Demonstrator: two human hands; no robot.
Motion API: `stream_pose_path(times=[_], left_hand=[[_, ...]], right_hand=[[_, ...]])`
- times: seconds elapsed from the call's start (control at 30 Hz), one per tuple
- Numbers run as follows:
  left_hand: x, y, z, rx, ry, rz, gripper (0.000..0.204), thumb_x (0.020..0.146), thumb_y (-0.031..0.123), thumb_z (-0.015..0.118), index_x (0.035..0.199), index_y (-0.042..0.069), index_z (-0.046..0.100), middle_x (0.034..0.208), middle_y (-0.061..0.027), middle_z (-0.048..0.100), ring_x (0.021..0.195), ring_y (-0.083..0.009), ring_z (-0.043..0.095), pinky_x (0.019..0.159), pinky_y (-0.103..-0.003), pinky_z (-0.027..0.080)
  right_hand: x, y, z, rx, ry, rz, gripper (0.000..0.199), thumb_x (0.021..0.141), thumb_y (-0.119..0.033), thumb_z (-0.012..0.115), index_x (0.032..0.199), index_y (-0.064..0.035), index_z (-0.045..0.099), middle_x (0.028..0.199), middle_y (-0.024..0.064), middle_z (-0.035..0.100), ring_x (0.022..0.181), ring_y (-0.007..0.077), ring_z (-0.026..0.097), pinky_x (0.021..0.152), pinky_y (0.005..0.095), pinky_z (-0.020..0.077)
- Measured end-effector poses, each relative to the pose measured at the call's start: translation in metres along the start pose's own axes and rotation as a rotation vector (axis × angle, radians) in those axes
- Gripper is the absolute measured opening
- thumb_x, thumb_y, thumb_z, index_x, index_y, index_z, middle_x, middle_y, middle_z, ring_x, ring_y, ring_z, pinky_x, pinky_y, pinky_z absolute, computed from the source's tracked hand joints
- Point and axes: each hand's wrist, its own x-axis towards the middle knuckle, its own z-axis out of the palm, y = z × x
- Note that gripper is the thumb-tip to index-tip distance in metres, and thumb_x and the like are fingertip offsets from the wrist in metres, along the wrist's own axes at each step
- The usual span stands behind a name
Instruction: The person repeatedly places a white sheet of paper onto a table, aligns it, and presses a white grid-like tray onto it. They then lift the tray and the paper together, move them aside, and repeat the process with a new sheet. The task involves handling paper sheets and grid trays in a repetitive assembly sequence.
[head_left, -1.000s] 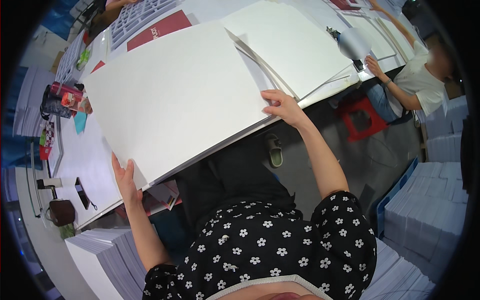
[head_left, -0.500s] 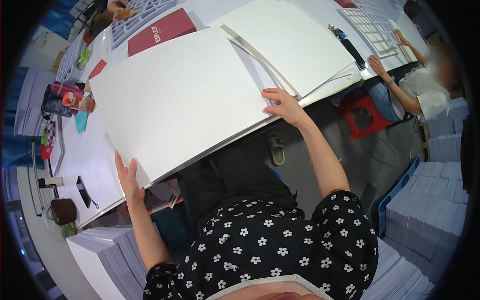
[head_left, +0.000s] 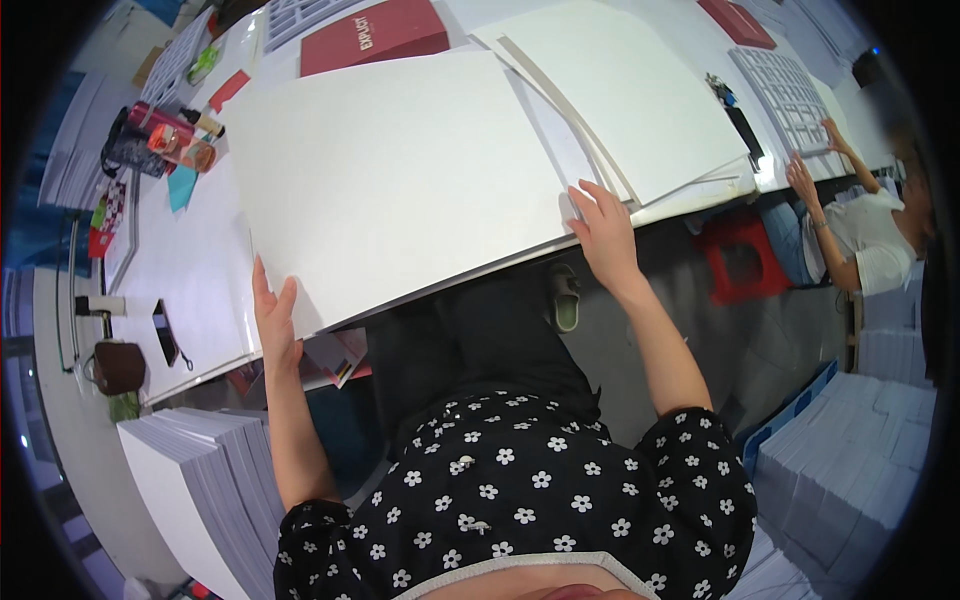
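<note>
A large white board or stack of sheets point(head_left: 400, 190) lies on the table in front of me, its near edge along the table's front. My left hand point(head_left: 275, 315) rests at its near left corner, open, thumb apart from the stretched fingers. On the opposite side, my right hand point(head_left: 605, 235) lies along the right edge with its fingers spread and slightly bent. Both hands touch the edges without wrapping round them. Beyond my right hand lie thin pale strips point(head_left: 570, 110) and a second large white sheet point(head_left: 640, 100).
A red box point(head_left: 375, 40) stands behind the board. Bottles point(head_left: 180, 150) and a phone point(head_left: 172, 332) are on the left. To the right, a co-worker's hands point(head_left: 805, 175) are at a white grid frame point(head_left: 785, 95), near a red stool point(head_left: 740, 255). Paper stacks point(head_left: 200, 480) flank me.
The view has swung, so the table's things sit further right in the picture. My hands stay at the board's two side edges. The co-worker's hands have shifted slightly at the grid frame.
</note>
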Motion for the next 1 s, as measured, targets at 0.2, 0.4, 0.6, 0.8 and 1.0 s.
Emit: stream_pose_path(times=[0.2, 0.4, 0.6, 0.8, 1.0], left_hand=[[0.003, -0.006, -0.003, 0.036, 0.0, -0.004, 0.067, 0.095, 0.001, 0.054, 0.155, 0.003, 0.024, 0.152, -0.0126, 0.04, 0.136, -0.0213, 0.043, 0.112, -0.034, 0.033], [0.003, -0.009, -0.002, 0.035, 0.011, -0.018, 0.067, 0.096, 0.002, 0.055, 0.155, 0.003, 0.024, 0.149, -0.0128, 0.044, 0.135, -0.0212, 0.044, 0.112, -0.033, 0.032], [0.004, -0.021, -0.01, 0.003, -0.012, -0.006, 0.066, 0.096, 0.001, 0.054, 0.155, 0.003, 0.025, 0.152, -0.0134, 0.04, 0.136, -0.022, 0.043, 0.112, -0.034, 0.034], [0.006, -0.022, -0.012, 0.044, 0.009, -0.015, 0.067, 0.095, 0.001, 0.054, 0.155, 0.003, 0.025, 0.151, -0.0143, 0.041, 0.137, -0.0213, 0.041, 0.113, -0.034, 0.031], [0.007, -0.021, -0.011, 0.023, -0.018, -0.031, 0.065, 0.095, 0.0, 0.054, 0.154, 0.004, 0.027, 0.152, -0.0134, 0.04, 0.139, -0.0214, 0.039, 0.115, -0.034, 0.029]], right_hand=[[-0.032, -0.037, 0.017, -0.097, -0.001, -0.22, 0.07, 0.084, -0.038, 0.068, 0.145, -0.0103, 0.046, 0.154, 0.0183, 0.037, 0.144, 0.0388, 0.032, 0.116, 0.0563, 0.0256], [-0.036, -0.043, 0.022, -0.141, -0.111, -0.247, 0.077, 0.074, -0.035, 0.078, 0.144, -0.0255, 0.049, 0.154, 0.017, 0.037, 0.144, 0.0384, 0.032, 0.116, 0.0572, 0.0268], [-0.036, -0.057, 0.023, -0.149, -0.117, -0.245, 0.078, 0.075, -0.034, 0.077, 0.145, -0.0149, 0.047, 0.153, 0.0171, 0.039, 0.144, 0.0387, 0.032, 0.116, 0.0591, 0.0237], [-0.036, -0.099, 0.036, -0.059, -0.157, -0.314, 0.083, 0.074, -0.03, 0.078, 0.143, -0.001, 0.043, 0.149, 0.0177, 0.045, 0.141, 0.037, 0.038, 0.115, 0.0585, 0.0263], [-0.032, -0.126, 0.05, -0.022, -0.156, -0.353, 0.072, 0.076, -0.025, 0.078, 0.139, -0.0044, 0.051, 0.148, 0.015, 0.047, 0.14, 0.0362, 0.04, 0.114, 0.0537, 0.0308]])
